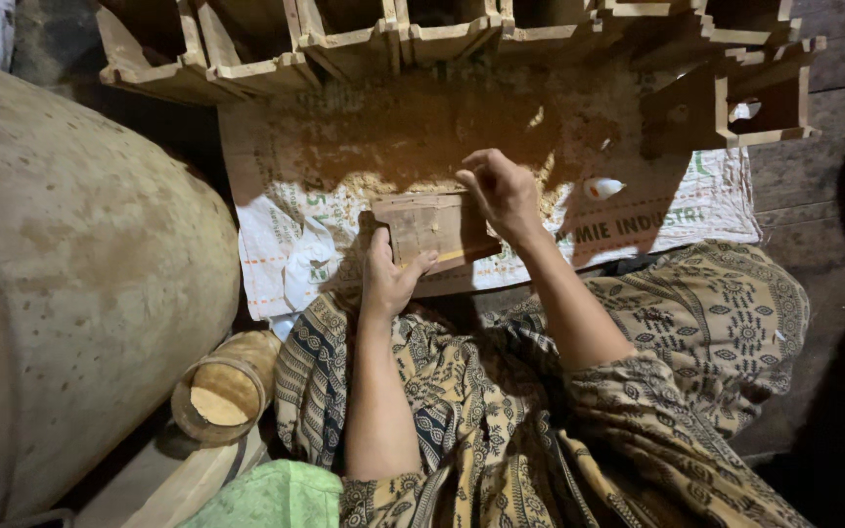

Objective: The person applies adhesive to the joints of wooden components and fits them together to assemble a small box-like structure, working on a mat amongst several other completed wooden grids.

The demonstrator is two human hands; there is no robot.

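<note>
A small wooden box (429,223) rests on my lap's front edge over a white woven sack (657,210). My left hand (388,277) grips the box's lower left corner, thumb on its face. My right hand (503,193) presses on the box's upper right corner, fingers curled; whether it holds a small tool is hidden. Sawdust (393,137) covers the sack just beyond the box.
A row of open wooden boxes (344,44) lines the far side, more stacked at the right (755,98). A big round pale vessel (70,284) fills the left. A bamboo cup (222,391) lies by my left knee. A small white object (602,187) sits on the sack.
</note>
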